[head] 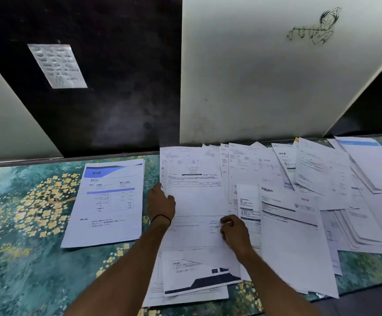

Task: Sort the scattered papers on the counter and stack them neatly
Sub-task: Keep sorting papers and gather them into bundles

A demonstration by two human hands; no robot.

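Papers (322, 179) lie fanned and overlapping on the table (26, 224), and the printed form (197, 201) lying over several of them is the one in hand. The left hand (160, 201) grips the form's left edge, thumb on top. The right hand (233, 231) sets curled fingers on the form's near right part; whether they pinch or only press I cannot tell.

The step would go best by raising both sides together, so the sheets beneath do not drag, then laying the form square on the blue-headed sheet (108, 201), which lies alone just left of the form. Right of the form lies the Rakuten sheet (288, 224).

The table's surface is teal with yellow blossoms. Behind the form stand a dark wall panel (105, 99) and a pale panel (253, 76) bearing a line drawing (317, 28).
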